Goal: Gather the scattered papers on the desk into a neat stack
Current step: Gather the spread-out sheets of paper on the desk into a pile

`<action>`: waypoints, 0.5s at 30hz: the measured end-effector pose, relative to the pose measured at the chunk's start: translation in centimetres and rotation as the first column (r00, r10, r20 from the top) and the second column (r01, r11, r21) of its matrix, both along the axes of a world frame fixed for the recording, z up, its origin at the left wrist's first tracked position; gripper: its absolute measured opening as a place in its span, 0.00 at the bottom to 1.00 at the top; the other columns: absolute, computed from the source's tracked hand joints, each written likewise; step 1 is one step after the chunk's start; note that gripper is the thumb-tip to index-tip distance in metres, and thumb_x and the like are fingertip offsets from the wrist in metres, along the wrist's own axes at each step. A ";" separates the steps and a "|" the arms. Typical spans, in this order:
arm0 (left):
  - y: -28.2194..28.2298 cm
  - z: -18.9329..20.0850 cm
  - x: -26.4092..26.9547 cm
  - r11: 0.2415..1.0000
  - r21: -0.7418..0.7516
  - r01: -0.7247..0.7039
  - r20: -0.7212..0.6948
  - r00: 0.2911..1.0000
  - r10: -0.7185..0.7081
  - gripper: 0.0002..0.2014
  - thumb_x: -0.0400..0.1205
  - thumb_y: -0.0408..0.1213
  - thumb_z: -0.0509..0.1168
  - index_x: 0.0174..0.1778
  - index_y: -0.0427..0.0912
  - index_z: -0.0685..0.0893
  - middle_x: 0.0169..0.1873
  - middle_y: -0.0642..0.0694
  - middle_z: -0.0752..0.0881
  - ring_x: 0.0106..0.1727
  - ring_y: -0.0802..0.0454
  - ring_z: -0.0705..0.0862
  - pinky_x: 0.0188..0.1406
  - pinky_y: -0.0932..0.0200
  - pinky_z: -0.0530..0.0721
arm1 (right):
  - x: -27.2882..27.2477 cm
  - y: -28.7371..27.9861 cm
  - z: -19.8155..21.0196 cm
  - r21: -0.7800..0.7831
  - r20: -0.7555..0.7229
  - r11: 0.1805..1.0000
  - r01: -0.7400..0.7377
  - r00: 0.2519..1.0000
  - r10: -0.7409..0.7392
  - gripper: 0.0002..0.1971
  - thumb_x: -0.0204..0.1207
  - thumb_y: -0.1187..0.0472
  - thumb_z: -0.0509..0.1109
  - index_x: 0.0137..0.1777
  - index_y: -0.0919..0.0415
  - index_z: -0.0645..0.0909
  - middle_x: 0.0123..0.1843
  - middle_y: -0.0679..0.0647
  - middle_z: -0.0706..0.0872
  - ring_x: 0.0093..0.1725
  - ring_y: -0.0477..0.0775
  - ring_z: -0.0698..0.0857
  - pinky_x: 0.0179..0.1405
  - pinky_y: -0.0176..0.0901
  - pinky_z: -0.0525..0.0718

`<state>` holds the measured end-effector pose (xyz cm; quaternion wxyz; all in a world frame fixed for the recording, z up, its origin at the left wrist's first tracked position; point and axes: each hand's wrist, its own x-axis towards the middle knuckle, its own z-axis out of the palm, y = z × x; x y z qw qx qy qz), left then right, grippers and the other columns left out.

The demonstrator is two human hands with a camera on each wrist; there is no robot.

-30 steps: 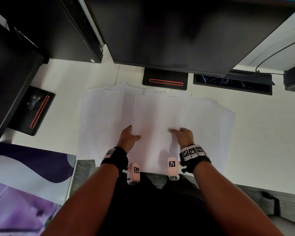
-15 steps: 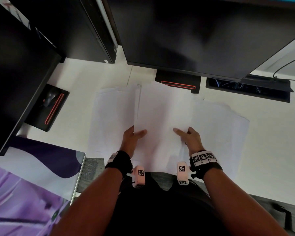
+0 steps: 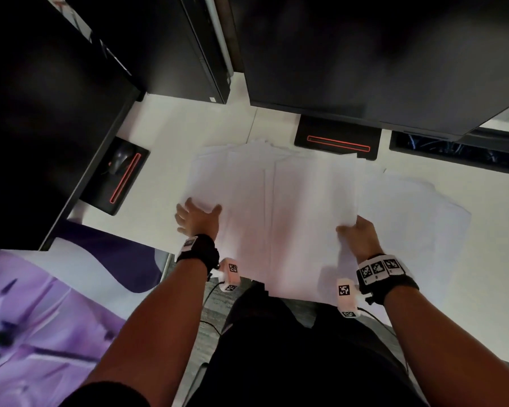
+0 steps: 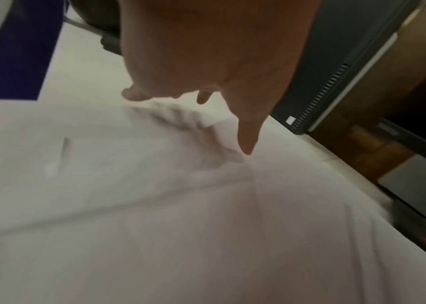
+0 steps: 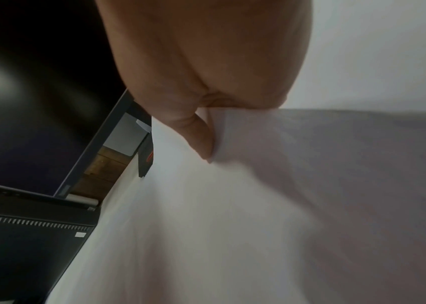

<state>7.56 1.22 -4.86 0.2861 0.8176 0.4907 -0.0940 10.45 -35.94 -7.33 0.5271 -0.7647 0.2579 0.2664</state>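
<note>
Several white papers (image 3: pixel 291 207) lie fanned over the white desk (image 3: pixel 482 259), and some hang over its near edge. My left hand (image 3: pixel 199 211) is at the left edge of the spread. Its thumb lies on the top sheet while the straight fingers reach past the fanned edges (image 4: pixel 180 115). My right hand (image 3: pixel 353 230) pinches the right edge of the middle sheaf, thumb on top (image 5: pixel 201 139), fingers hidden beneath. More loose sheets (image 3: pixel 417 218) lie to the right of that hand.
A big dark monitor (image 3: pixel 365 54) hangs over the back of the desk, its stand base (image 3: pixel 335 139) touching the papers' far edge. A second base with a mouse (image 3: pixel 121 171) sits far left. A purple printed sheet (image 3: pixel 41 318) lies at the near left, a cable slot (image 3: pixel 453 148) back right.
The middle sheaf that both hands held raised has come down flat. My left hand has let go and moved left to the spread's outer edge. My right hand keeps its pinch.
</note>
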 end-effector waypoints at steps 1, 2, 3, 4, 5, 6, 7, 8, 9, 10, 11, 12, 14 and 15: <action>0.9 -0.2 0.2 0.999 -0.037 -0.015 -0.043 0.999 0.014 0.51 0.78 0.56 0.76 0.90 0.42 0.56 0.91 0.38 0.53 0.90 0.33 0.52 0.86 0.28 0.53 | 0.0 -0.1 -0.2 -0.014 -0.004 1.000 -0.009 1.000 0.009 0.04 0.73 0.67 0.70 0.45 0.60 0.84 0.40 0.60 0.88 0.41 0.59 0.84 0.44 0.51 0.83; 1.6 -0.4 0.3 0.998 -0.062 -0.019 -0.062 0.998 0.015 0.54 0.78 0.58 0.76 0.91 0.41 0.52 0.91 0.38 0.51 0.90 0.33 0.51 0.86 0.27 0.52 | 0.1 -0.2 -0.4 -0.027 -0.007 1.000 -0.016 1.000 0.016 0.04 0.73 0.68 0.69 0.44 0.60 0.84 0.41 0.61 0.89 0.41 0.59 0.84 0.44 0.51 0.83; 2.1 -0.6 0.4 0.998 -0.066 -0.012 -0.063 0.998 0.008 0.55 0.77 0.59 0.76 0.91 0.41 0.52 0.91 0.38 0.53 0.90 0.33 0.53 0.85 0.27 0.54 | 0.1 -0.3 -0.8 -0.036 -0.014 0.999 -0.020 1.000 0.019 0.04 0.72 0.67 0.69 0.45 0.61 0.85 0.42 0.62 0.89 0.41 0.59 0.85 0.44 0.52 0.83; 2.3 -0.6 0.5 0.999 -0.051 -0.001 -0.057 0.998 -0.002 0.54 0.77 0.58 0.77 0.91 0.41 0.53 0.89 0.37 0.57 0.88 0.33 0.58 0.84 0.28 0.58 | 0.1 -0.4 -0.9 -0.038 -0.022 0.999 -0.021 1.000 0.020 0.05 0.72 0.67 0.70 0.45 0.61 0.85 0.43 0.62 0.90 0.42 0.60 0.85 0.44 0.52 0.84; 2.3 -0.7 0.5 1.000 -0.022 0.004 -0.046 0.999 -0.005 0.53 0.76 0.58 0.77 0.90 0.40 0.56 0.87 0.37 0.62 0.85 0.32 0.63 0.82 0.30 0.63 | 0.1 -0.5 -1.1 -0.039 -0.031 0.999 -0.018 0.999 0.017 0.05 0.72 0.67 0.70 0.46 0.61 0.86 0.43 0.62 0.90 0.41 0.60 0.85 0.43 0.52 0.84; 2.1 -0.6 0.6 1.000 0.009 0.001 -0.039 0.999 0.000 0.51 0.76 0.57 0.77 0.88 0.40 0.59 0.84 0.37 0.67 0.82 0.32 0.67 0.79 0.32 0.67 | 0.1 -0.6 -1.2 -0.043 -0.040 0.999 -0.020 0.999 0.018 0.06 0.73 0.68 0.70 0.46 0.61 0.86 0.43 0.63 0.90 0.41 0.61 0.86 0.43 0.52 0.84; 1.9 -0.6 0.7 0.999 0.037 -0.008 -0.037 0.999 0.009 0.50 0.76 0.56 0.78 0.87 0.40 0.61 0.81 0.37 0.70 0.80 0.33 0.70 0.76 0.33 0.69 | 0.1 -0.7 -1.4 -0.050 -0.046 0.998 -0.024 0.999 0.022 0.06 0.73 0.68 0.70 0.47 0.61 0.87 0.43 0.63 0.90 0.41 0.61 0.86 0.43 0.53 0.85; 1.7 -0.3 0.8 0.998 0.062 -0.012 -0.042 0.999 0.014 0.48 0.76 0.55 0.77 0.87 0.39 0.63 0.80 0.37 0.72 0.79 0.34 0.72 0.74 0.34 0.70 | 0.2 -0.8 -1.5 -0.058 -0.052 0.998 -0.033 0.998 0.030 0.06 0.73 0.67 0.70 0.47 0.62 0.87 0.43 0.63 0.91 0.42 0.62 0.86 0.44 0.54 0.86; 1.5 -0.2 0.9 0.996 0.086 -0.010 -0.049 0.999 0.014 0.46 0.76 0.54 0.77 0.86 0.39 0.64 0.78 0.38 0.73 0.78 0.35 0.73 0.73 0.35 0.70 | 0.2 -0.8 -1.6 -0.064 -0.055 0.997 -0.041 0.998 0.038 0.06 0.73 0.67 0.70 0.48 0.62 0.87 0.44 0.64 0.91 0.42 0.62 0.87 0.46 0.56 0.87; 1.4 0.0 1.1 0.994 0.109 -0.002 -0.055 0.998 0.008 0.44 0.77 0.53 0.77 0.85 0.39 0.66 0.77 0.38 0.74 0.77 0.35 0.74 0.73 0.36 0.70 | 0.3 -0.9 -1.6 -0.074 -0.061 0.996 -0.050 0.997 0.045 0.06 0.74 0.67 0.70 0.49 0.63 0.87 0.45 0.65 0.91 0.43 0.62 0.87 0.48 0.57 0.88; 1.3 0.1 1.2 0.992 0.125 0.014 -0.059 0.998 -0.007 0.42 0.78 0.52 0.76 0.84 0.40 0.67 0.76 0.38 0.75 0.75 0.35 0.76 0.72 0.37 0.70 | 0.3 -0.9 -1.6 -0.081 -0.063 0.995 -0.057 0.997 0.052 0.06 0.75 0.68 0.70 0.50 0.63 0.87 0.47 0.66 0.92 0.44 0.63 0.87 0.50 0.58 0.88; 1.2 0.2 1.2 0.991 0.130 0.030 -0.058 0.998 -0.023 0.41 0.78 0.51 0.76 0.83 0.39 0.69 0.75 0.38 0.75 0.73 0.35 0.79 0.72 0.38 0.71 | 0.4 -0.9 -1.6 -0.088 -0.069 0.994 -0.065 0.996 0.059 0.06 0.75 0.68 0.70 0.50 0.64 0.86 0.48 0.66 0.92 0.45 0.63 0.88 0.52 0.59 0.89; 1.2 0.2 1.3 0.992 0.118 0.037 -0.044 0.999 -0.032 0.40 0.77 0.50 0.77 0.83 0.39 0.70 0.73 0.38 0.74 0.66 0.33 0.84 0.71 0.39 0.73 | 0.4 -1.0 -1.7 -0.093 -0.075 0.993 -0.077 0.995 0.070 0.06 0.76 0.69 0.70 0.51 0.64 0.86 0.49 0.66 0.92 0.46 0.63 0.88 0.56 0.62 0.89; 1.3 0.2 1.4 0.993 0.112 0.033 -0.046 0.999 -0.028 0.41 0.77 0.52 0.78 0.82 0.38 0.70 0.72 0.37 0.74 0.65 0.33 0.84 0.71 0.39 0.73 | 0.4 -1.1 -1.8 -0.093 -0.073 0.992 -0.081 0.995 0.074 0.06 0.77 0.69 0.70 0.52 0.65 0.86 0.49 0.66 0.91 0.47 0.64 0.88 0.57 0.63 0.89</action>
